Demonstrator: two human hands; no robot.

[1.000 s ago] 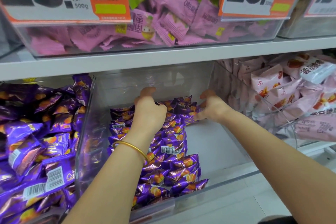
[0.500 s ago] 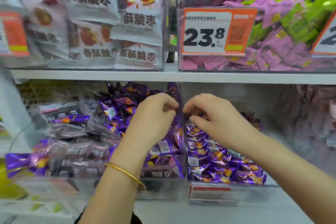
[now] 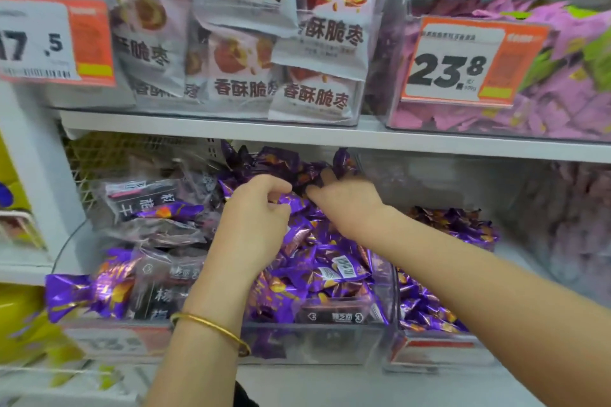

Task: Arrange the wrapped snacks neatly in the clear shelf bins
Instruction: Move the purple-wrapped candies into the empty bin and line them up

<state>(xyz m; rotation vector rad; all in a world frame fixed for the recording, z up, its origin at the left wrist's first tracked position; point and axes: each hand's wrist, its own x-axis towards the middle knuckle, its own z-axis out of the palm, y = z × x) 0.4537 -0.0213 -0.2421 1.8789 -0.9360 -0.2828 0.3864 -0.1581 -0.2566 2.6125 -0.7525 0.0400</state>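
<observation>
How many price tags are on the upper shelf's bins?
2. The left price tag sits at the far left, cut off by the frame edge; the right price tag, reading 23.8, fronts the bin of pink snacks. More may lie out of view.

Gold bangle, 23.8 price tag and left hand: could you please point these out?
Gold bangle (image 3: 211,329): head view, band's middle.
23.8 price tag (image 3: 446,73): head view, printed digits.
Left hand (image 3: 251,225): head view, back of hand.

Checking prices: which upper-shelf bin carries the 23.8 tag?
The right-hand bin of pink wrappers; the left tag, by the white bags, ends in 7.5.
</observation>
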